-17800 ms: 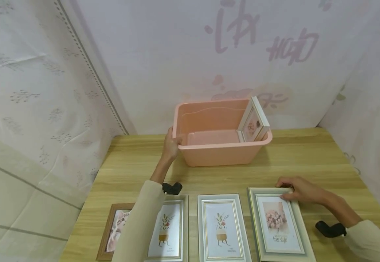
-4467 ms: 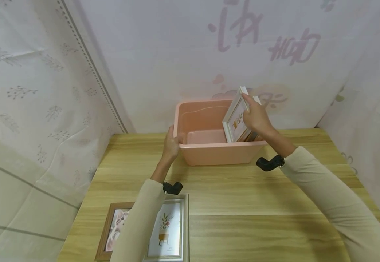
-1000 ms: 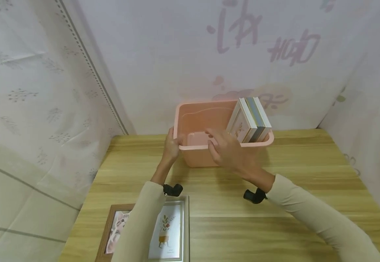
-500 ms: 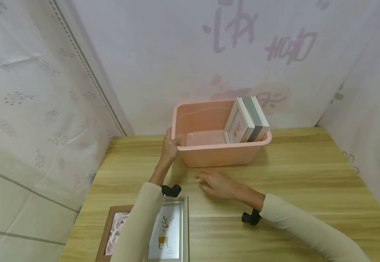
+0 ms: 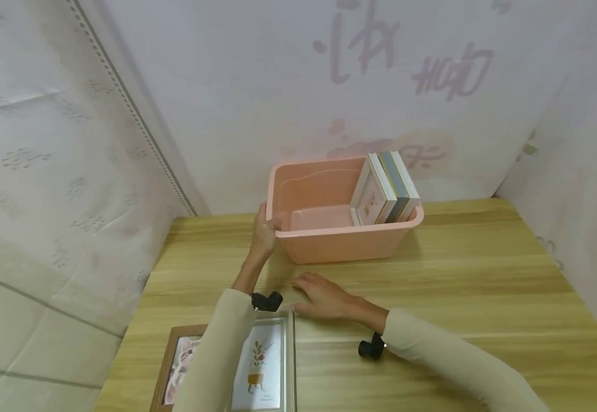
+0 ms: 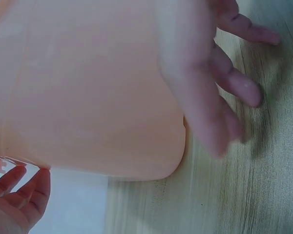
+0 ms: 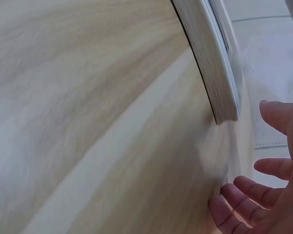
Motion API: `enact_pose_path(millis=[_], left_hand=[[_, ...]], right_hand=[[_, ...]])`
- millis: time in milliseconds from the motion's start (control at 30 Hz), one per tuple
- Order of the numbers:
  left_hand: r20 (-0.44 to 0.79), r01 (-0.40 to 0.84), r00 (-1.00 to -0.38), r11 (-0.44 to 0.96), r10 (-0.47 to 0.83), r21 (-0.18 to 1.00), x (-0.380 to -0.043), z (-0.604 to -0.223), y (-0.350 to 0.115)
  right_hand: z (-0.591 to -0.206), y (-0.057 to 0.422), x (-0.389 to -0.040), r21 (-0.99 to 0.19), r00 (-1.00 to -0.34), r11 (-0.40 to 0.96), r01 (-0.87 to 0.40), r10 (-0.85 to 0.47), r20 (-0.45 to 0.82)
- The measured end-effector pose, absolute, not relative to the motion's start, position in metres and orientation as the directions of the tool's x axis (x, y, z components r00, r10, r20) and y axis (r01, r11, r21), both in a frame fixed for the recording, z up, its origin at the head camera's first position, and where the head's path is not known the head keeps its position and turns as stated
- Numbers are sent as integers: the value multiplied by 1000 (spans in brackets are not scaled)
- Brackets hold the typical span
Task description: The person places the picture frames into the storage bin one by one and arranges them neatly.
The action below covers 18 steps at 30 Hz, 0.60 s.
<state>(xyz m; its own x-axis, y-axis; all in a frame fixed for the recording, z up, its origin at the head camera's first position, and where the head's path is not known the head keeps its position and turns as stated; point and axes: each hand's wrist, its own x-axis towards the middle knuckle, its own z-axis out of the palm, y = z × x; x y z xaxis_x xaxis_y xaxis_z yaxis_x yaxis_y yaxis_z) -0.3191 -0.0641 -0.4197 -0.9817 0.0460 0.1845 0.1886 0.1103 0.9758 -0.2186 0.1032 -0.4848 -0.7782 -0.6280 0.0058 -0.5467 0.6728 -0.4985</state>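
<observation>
My left hand (image 5: pixel 264 232) grips the left rim of a pink plastic tub (image 5: pixel 339 245), thumb inside and fingers outside; the left wrist view shows its fingers (image 6: pixel 36 190) at the tub's edge. Several picture frames (image 5: pixel 380 191) stand on edge, leaning at the right end of the tub. My right hand (image 5: pixel 324 297) is in front of the tub, fingers loosely extended and holding nothing. It is beside the upper right corner of a silver-white picture frame (image 5: pixel 289 366) lying flat. In the right wrist view, that frame's side (image 7: pixel 212 63) is close to the right hand (image 7: pixel 278 195).
A brown wooden frame (image 5: pixel 166 366) with an animal picture lies at the left, partly covered by the left sleeve (image 5: pixel 216 349). The wooden table (image 5: pixel 458 274) meets patterned cloth walls (image 5: pixel 226 103) behind and at the sides.
A white frame has been let go inside the tub beside the others. My right hand has come out of the tub, down and left toward the silver-white frame. My left hand stays on the rim.
</observation>
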Motion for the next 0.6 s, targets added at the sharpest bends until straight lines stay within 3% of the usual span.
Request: enact_pose_path(millis=[600], left_hand=[[175, 182, -982, 106, 73, 978, -321, -419, -64]], right_hand=[[-486, 67, -204, -371, -781, 739, -563, -622, -54]])
